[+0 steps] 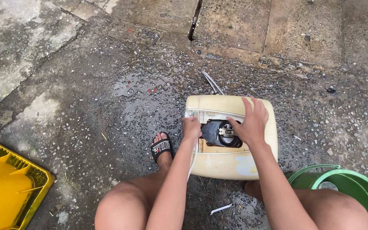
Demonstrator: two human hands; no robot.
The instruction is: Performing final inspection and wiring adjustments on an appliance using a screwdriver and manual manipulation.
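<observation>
Hands meet over a cream casing [231, 159] lying flat on the wet ground [107, 98], between the person's bare knees. The left hand [191, 127] is closed in a loose fist at the casing's left edge, by the white clips there; whether it pinches something small or only presses cannot be told. The right hand [252, 121] lies spread, fingers apart and flat, over the top right of the casing, thumb beside the dark motor [218, 133] sunk in the middle opening. It grips nothing; it looks to be steadying the shell.

The casing seems a thin, stiff plastic shell: probably light by itself, heavier with the motor in it, slick where wet, and liable to crack at the clips. The rounded outer rims look the safest place to hold. A white cord [192, 161] runs down from the left side, and a grey wire [211, 82] sticks out beyond the far edge.

A small spanner [221, 208] lies on the ground near the right knee. A sandalled foot [162, 147] rests left of the casing. A green bucket [354, 187] is cut off at the lower right, a yellow crate [5, 187] at the lower left. The arms hide the casing's near left part, and the motor's metal fitting is too small to make out.
</observation>
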